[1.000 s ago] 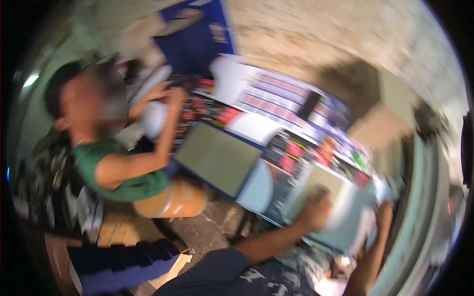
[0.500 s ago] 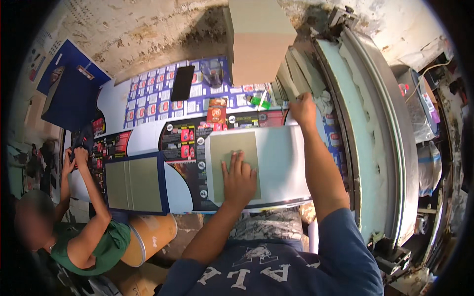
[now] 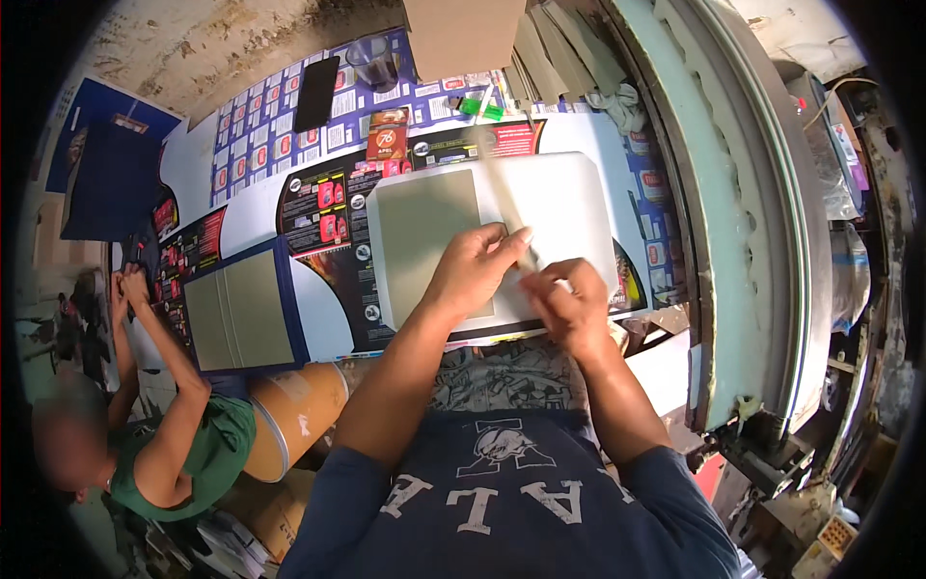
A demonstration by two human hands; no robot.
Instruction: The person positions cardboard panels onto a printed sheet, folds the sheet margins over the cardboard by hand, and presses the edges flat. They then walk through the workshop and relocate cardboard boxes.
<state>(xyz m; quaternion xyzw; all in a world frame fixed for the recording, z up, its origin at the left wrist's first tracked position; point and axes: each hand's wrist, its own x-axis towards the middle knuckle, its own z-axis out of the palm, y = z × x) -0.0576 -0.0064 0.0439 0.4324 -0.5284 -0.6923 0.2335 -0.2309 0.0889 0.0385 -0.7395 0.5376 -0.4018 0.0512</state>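
Note:
Between my hands is a narrow pale strip, slanting up and away over the work sheet and blurred by motion. My left hand pinches it between thumb and fingers. At its near end, my right hand is curled closed round it, the fingertips partly smeared. Beneath them lies a white sheet with rounded corners. A grey-green board panel lies flat on the sheet's left part, partly covered by my left hand and forearm.
A blue-edged folder cover with grey panels lies left. Beyond are a black phone, a glass, a red packet, a green object and grey boards. A co-worker works at left; a machine borders the right.
My right hand has come back from the stacked boards at the far right, bringing the strip. My left hand has lifted off the panel and now grips the strip too. The view has shifted.

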